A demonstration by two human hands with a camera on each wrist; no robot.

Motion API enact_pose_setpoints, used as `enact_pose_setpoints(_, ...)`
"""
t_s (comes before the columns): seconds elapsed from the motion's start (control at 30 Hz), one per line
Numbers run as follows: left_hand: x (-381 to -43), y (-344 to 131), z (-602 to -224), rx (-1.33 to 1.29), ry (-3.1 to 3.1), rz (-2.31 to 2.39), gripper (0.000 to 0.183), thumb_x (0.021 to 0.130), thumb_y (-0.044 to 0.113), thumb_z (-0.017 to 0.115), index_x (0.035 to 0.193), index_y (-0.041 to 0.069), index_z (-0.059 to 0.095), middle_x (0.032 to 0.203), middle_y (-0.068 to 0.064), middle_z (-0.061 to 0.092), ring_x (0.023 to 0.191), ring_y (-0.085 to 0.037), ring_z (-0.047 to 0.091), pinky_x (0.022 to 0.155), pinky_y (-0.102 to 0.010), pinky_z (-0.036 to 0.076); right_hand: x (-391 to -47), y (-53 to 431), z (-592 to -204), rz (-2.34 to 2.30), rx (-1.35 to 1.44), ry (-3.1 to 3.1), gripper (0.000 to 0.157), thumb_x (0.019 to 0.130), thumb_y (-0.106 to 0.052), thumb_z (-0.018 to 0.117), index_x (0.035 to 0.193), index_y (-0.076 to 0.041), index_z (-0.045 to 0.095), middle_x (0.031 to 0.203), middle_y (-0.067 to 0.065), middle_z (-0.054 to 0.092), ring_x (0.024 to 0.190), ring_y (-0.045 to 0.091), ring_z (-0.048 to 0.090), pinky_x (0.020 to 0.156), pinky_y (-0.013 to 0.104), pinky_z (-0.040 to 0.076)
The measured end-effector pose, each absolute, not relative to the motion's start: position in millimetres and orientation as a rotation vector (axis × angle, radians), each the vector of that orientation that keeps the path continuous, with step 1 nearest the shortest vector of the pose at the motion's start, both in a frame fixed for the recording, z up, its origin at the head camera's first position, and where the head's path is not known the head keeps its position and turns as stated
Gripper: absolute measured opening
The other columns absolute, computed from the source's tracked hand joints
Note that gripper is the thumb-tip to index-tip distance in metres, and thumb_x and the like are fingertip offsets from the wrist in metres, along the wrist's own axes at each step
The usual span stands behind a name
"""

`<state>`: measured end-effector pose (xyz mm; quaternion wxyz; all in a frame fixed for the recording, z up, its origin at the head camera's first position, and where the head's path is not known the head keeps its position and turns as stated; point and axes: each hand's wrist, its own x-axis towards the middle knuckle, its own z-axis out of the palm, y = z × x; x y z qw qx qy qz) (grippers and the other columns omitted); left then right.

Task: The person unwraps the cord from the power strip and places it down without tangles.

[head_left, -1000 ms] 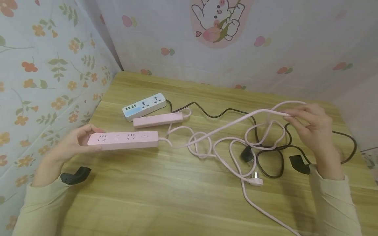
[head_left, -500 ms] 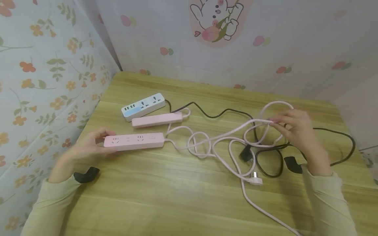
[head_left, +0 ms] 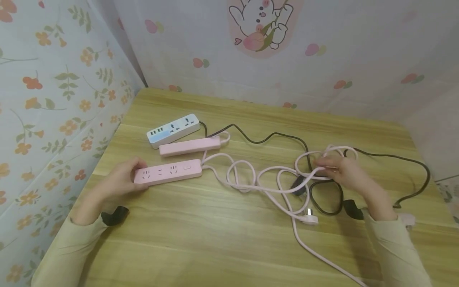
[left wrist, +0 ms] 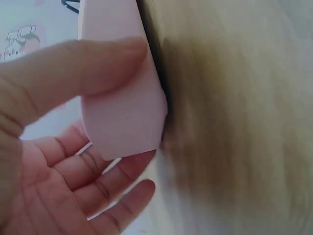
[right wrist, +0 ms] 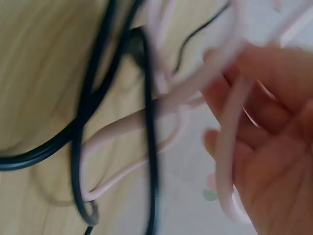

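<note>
In the head view, my left hand (head_left: 118, 181) grips the left end of a pink power strip (head_left: 168, 172), its sockets and switch facing up. The left wrist view shows the thumb across one side of that strip (left wrist: 122, 112) and the fingers at the other side. Whether it touches the tabletop, I cannot tell. On the right, my right hand (head_left: 346, 173) pinches a pink power cord (head_left: 279, 191) that leads from this strip. Close by, the right wrist view has pink cord loops and a black cord (right wrist: 149, 161) beside the hand.
Behind the held strip lie a second pink power strip (head_left: 190, 146) and a white power strip (head_left: 173, 130). Tangled cords spread across the wooden table (head_left: 201, 235). A pink plug (head_left: 310, 220) and a black plug (head_left: 298, 185) lie among them; a pale plug (head_left: 408, 218) is near the right sleeve.
My left hand has brought the pink power strip rightward and lower. My right hand has moved left and down with the pink cord, which now sags nearer the other cords.
</note>
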<state>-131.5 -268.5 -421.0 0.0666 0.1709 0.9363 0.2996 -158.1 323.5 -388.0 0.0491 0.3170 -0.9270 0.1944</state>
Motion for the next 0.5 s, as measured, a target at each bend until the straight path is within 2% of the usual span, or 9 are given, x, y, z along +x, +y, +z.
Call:
enact_pose_setpoints(0.07, -132.5, -267.1, -419.9, 0.517, 2.824, 0.877, 0.046, 0.065, 0.006, 0.083, 0.101, -0.002, 0.055, 0.095, -0.015, 0.062, 0.086, -0.028, 0.054, 0.075, -0.042, 0.044, -152.7, 321.1, -385.0, 0.678, 0.989, -2.857, 0.033, 0.070, 0.010, 0.073, 0.102, 0.000, 0.070, 0.102, 0.014, 0.068, 0.095, 0.017, 0.061, 0.072, 0.016, 0.050)
enact_pose_setpoints(0.13, -133.3, -265.5, -417.4, 0.521, 2.823, 0.837, 0.047, 0.064, 0.007, 0.083, 0.101, -0.003, 0.055, 0.096, -0.016, 0.062, 0.088, -0.030, 0.055, 0.077, -0.045, 0.045, -148.1, 317.9, -381.5, 0.753, 1.052, -2.877, 0.035, 0.071, 0.011, 0.071, 0.104, 0.000, 0.069, 0.106, 0.013, 0.067, 0.100, 0.011, 0.058, 0.078, 0.009, 0.045)
enact_pose_setpoints(0.2, -133.2, -262.3, -412.7, 0.523, 2.821, 0.795, 0.047, 0.065, 0.008, 0.082, 0.102, -0.006, 0.056, 0.097, -0.020, 0.062, 0.091, -0.034, 0.057, 0.081, -0.050, 0.046, -143.7, 313.2, -377.6, 0.789, 1.148, -2.898, 0.035, 0.073, 0.010, 0.069, 0.107, 0.000, 0.068, 0.109, 0.013, 0.066, 0.104, 0.011, 0.057, 0.084, 0.008, 0.041)
enact_pose_setpoints(0.3, -132.4, -254.9, -400.9, 0.550, 2.823, 0.815, 0.047, 0.069, 0.009, 0.080, 0.105, -0.009, 0.056, 0.102, -0.025, 0.061, 0.098, -0.041, 0.056, 0.086, -0.056, 0.044, -137.8, 305.7, -372.7, 0.779, 1.337, -2.910, 0.036, 0.076, 0.010, 0.066, 0.111, 0.003, 0.066, 0.112, 0.016, 0.065, 0.111, 0.017, 0.056, 0.092, 0.005, 0.034)
enact_pose_setpoints(0.4, -136.6, -243.6, -389.7, 0.708, 2.904, 0.953, 0.038, 0.072, 0.004, 0.078, 0.102, -0.008, 0.059, 0.099, -0.023, 0.063, 0.095, -0.039, 0.058, 0.083, -0.054, 0.047, -134.3, 296.7, -365.6, 0.792, 1.488, -2.905, 0.035, 0.079, 0.011, 0.064, 0.113, 0.005, 0.063, 0.117, 0.019, 0.061, 0.119, 0.012, 0.049, 0.094, 0.004, 0.031)
enact_pose_setpoints(0.5, -147.1, -228.6, -380.3, 0.937, 2.992, 1.138, 0.025, 0.073, -0.004, 0.073, 0.096, -0.006, 0.063, 0.094, -0.017, 0.066, 0.090, -0.033, 0.061, 0.079, -0.046, 0.049, -136.5, 283.3, -353.7, 0.864, 1.561, -2.877, 0.036, 0.082, 0.011, 0.060, 0.117, 0.003, 0.061, 0.122, 0.018, 0.059, 0.122, 0.002, 0.042, 0.094, 0.006, 0.034)
